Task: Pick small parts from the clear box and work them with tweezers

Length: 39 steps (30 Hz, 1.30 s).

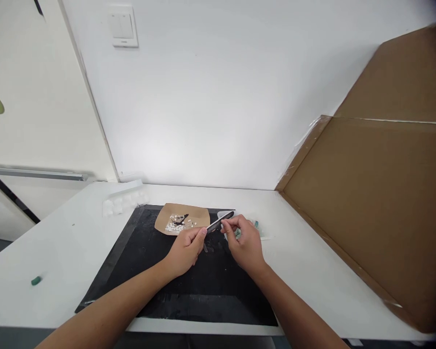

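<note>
My left hand [186, 249] is closed around the lower end of a slim dark tool with a pale edge [221, 221], held slanting up to the right above a black mat [189, 286]. My right hand [244, 242] pinches the tool's upper part with its fingertips. Just beyond my left hand lies a brown paper tray [199, 216] carrying small white bits and a few dark pieces. Something clear with a teal part [256, 225] lies behind my right hand, mostly hidden.
The mat rests on a white table [312, 271] against a white wall. A big cardboard sheet [378, 203] leans at the right. A clear blister tray [125, 199] sits at the mat's far left corner. A small green piece [36, 280] lies near the table's left edge.
</note>
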Tool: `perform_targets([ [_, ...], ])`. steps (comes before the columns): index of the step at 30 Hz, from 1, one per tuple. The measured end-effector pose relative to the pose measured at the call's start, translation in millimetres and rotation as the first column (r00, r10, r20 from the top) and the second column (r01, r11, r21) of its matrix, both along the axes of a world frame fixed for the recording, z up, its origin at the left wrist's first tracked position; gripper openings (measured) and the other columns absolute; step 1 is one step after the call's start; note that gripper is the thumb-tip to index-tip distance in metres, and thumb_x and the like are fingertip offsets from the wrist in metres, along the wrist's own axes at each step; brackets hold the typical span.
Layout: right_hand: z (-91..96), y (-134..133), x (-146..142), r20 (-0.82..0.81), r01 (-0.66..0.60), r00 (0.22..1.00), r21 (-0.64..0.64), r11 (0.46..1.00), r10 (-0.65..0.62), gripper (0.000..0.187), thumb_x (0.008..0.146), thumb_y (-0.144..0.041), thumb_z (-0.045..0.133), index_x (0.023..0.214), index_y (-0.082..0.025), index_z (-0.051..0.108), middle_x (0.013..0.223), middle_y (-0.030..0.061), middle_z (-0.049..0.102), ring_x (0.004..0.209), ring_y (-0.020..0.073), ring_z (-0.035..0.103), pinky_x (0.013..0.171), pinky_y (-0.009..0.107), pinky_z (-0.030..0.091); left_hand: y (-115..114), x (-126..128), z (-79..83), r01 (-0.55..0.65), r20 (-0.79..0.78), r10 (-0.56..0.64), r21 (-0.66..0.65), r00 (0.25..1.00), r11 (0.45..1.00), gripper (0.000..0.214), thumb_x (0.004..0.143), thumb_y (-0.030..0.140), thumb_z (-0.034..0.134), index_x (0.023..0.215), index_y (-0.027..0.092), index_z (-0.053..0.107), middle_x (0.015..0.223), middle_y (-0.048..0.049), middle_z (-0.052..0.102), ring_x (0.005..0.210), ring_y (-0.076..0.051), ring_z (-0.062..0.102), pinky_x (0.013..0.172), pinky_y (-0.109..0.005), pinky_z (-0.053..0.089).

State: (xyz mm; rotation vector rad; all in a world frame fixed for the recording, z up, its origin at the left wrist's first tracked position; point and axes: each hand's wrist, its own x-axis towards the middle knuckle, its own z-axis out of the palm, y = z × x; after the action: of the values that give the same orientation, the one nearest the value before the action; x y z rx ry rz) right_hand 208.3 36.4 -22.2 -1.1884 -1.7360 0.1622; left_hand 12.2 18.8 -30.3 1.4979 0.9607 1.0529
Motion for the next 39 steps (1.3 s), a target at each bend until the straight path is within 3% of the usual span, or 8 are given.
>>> perform_targets([
  [8, 0.4, 5, 7, -0.080, 0.081, 0.993, -0.031, 0.996, -0.083, 0.025, 0.101, -0.045, 0.057, 0.090, -0.024, 0.063, 0.079, 0.0015, 0.075, 0.073, 0.0216, 0.067, 0.077, 0.036, 0.047, -1, 0, -0.2, -0.001, 0.002, 0.001, 0.006, 1.000, 1.000, 0.053, 0.100, 0.063, 0.046, 0.068, 0.022, 0.042, 0.049, 0.0088, 0.037, 0.034, -0.007, 0.035, 0.035, -0.020, 0.029],
  [15, -0.5, -1, -2, 0.039, -0.032, 0.999, -0.008, 0.999, 0.032, 0.025, 0.102, -0.041, 0.056, 0.087, -0.024, 0.065, 0.078, 0.0003, 0.074, 0.073, 0.0201, 0.066, 0.083, 0.037, 0.045, -1, 0, 2.4, 0.000, 0.008, 0.000, 0.004, 1.000, 1.000, 0.051, 0.100, 0.063, 0.046, 0.071, 0.022, 0.044, 0.048, 0.0095, 0.037, 0.034, -0.007, 0.034, 0.036, -0.020, 0.030],
  [22, -1.2, 4, 4, -0.028, 0.068, 0.997, -0.003, 0.998, -0.068, 0.025, 0.102, -0.044, 0.056, 0.090, -0.024, 0.063, 0.079, 0.0014, 0.075, 0.073, 0.0211, 0.067, 0.080, 0.038, 0.047, -1, 1, 1.4, 0.005, 0.019, -0.005, -0.003, 1.000, 1.000, 0.052, 0.100, 0.063, 0.047, 0.068, 0.022, 0.043, 0.049, 0.0091, 0.037, 0.034, -0.007, 0.034, 0.035, -0.020, 0.028],
  [29, -4.1, -5, -10, 0.095, -0.082, 0.993, 0.040, 0.996, 0.077, 0.021, 0.103, -0.036, 0.057, 0.086, -0.024, 0.062, 0.078, -0.0005, 0.074, 0.071, 0.0192, 0.066, 0.083, 0.038, 0.045, 0, 1, 1.1, 0.003, 0.000, -0.003, 0.003, 1.000, 1.000, 0.051, 0.100, 0.064, 0.045, 0.072, 0.021, 0.046, 0.049, 0.0095, 0.037, 0.034, -0.007, 0.035, 0.035, -0.020, 0.029],
  [35, -2.1, 1, 0, 0.006, 0.064, 0.998, 0.025, 0.998, -0.064, 0.020, 0.102, -0.039, 0.058, 0.090, -0.024, 0.064, 0.078, -0.0006, 0.075, 0.073, 0.0197, 0.066, 0.082, 0.038, 0.045, -1, 1, 2.5, -0.001, -0.009, 0.001, -0.002, 1.000, 1.000, 0.054, 0.100, 0.064, 0.046, 0.067, 0.022, 0.042, 0.049, 0.0086, 0.038, 0.035, -0.007, 0.036, 0.037, -0.020, 0.028],
  [39, -3.7, -2, -6, 0.083, -0.043, 0.996, 0.051, 0.998, 0.038, 0.022, 0.103, -0.038, 0.056, 0.087, -0.024, 0.063, 0.077, 0.0007, 0.074, 0.071, 0.0203, 0.066, 0.083, 0.039, 0.046, 0, 0, 0.7, 0.008, -0.004, -0.008, -0.010, 1.000, 1.000, 0.052, 0.100, 0.064, 0.046, 0.071, 0.021, 0.048, 0.048, 0.0089, 0.038, 0.034, -0.007, 0.034, 0.036, -0.020, 0.028],
])
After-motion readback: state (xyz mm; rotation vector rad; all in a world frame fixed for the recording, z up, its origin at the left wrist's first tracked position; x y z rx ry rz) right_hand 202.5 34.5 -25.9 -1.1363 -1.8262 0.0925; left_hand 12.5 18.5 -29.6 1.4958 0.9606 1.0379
